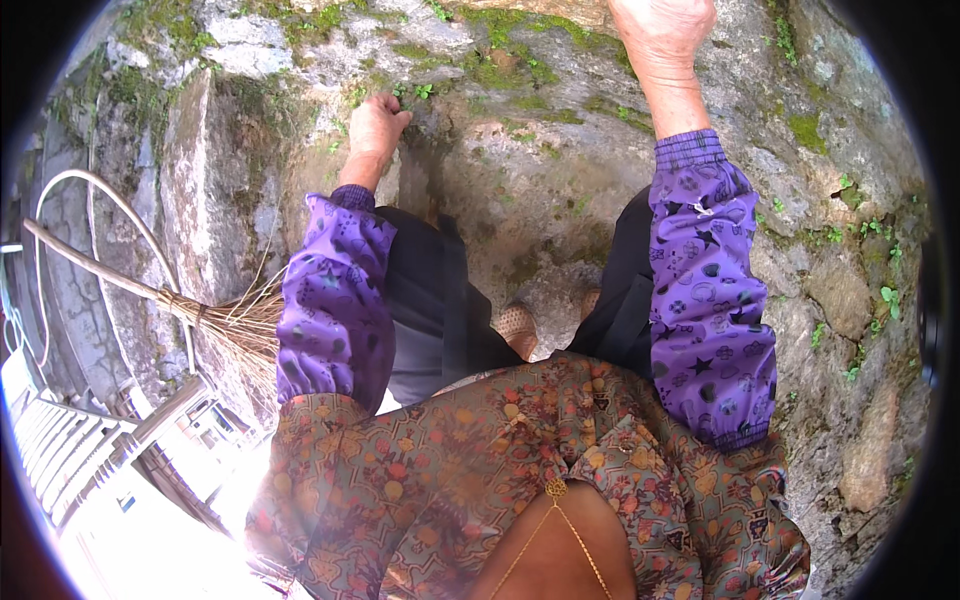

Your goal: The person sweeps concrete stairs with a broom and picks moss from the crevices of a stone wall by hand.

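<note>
My left hand [377, 129] is at the mossy stone step, its fingers curled in and the thumb close to them. Small green weeds [424, 91] grow just beyond its fingertips. Whether a stem is pinched there is hidden. At the top edge of the view is my right hand [666, 22], cut off by the frame, so its fingertips do not show. Below its wrist lies worn stone with patches of green moss [622, 112]. Purple patterned sleeve covers [709, 285] reach up both forearms.
A twig broom [225, 322] with a long wooden handle leans at my left. Stone steps [187, 180] drop away on that side, with a railing [67, 442] farther down. To my right rises a rough stone wall [840, 300] with small plants. My shoe [517, 328] stands on stone.
</note>
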Available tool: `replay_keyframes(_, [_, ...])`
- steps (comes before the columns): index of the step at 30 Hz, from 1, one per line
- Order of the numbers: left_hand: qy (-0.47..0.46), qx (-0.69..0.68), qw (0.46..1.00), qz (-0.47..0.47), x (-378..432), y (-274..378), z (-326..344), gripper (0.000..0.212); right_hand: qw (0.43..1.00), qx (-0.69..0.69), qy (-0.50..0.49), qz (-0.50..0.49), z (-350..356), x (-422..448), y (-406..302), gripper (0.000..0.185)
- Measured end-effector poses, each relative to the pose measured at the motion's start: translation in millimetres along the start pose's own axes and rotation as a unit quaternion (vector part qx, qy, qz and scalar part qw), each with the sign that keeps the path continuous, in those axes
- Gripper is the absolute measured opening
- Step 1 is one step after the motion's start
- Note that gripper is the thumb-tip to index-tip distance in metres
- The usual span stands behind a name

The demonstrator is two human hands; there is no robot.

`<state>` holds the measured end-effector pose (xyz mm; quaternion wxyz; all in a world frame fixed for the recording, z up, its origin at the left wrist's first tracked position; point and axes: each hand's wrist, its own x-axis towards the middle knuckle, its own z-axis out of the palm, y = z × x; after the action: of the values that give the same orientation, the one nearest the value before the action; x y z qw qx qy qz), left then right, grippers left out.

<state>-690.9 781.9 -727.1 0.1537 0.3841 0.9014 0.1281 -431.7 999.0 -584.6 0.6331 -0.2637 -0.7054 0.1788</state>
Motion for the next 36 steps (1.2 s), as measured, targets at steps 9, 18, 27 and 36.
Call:
replay_keyframes(9, [0.025, 0.149, 0.988, 0.014, 13.5, 0.4, 13.7, 0.021, 1.0, 0.015, -0.012, 0.011, -1.5, 0.1, -1.3, 0.007])
replay_keyframes(18, [-0.104, -0.395, 0.886, -0.219, 1.2, 32.9, 47.0, 0.03, 1.0, 0.028, -0.005, -0.004, 1.8, -2.7, 5.3, 0.009])
replay_keyframes(27, [-0.017, -0.745, 0.559, -0.364, 31.3, 25.9, 84.7, 0.032, 0.999, 0.036, -0.02, -0.006, 1.7, -1.4, 3.6, 0.011])
replay_keyframes(36, [0.031, -0.772, 0.501, -0.39, 29.9, 32.5, 92.4, 0.01, 1.0, 0.01, -0.012, -0.027, 0.1, -1.1, -0.2, 0.01])
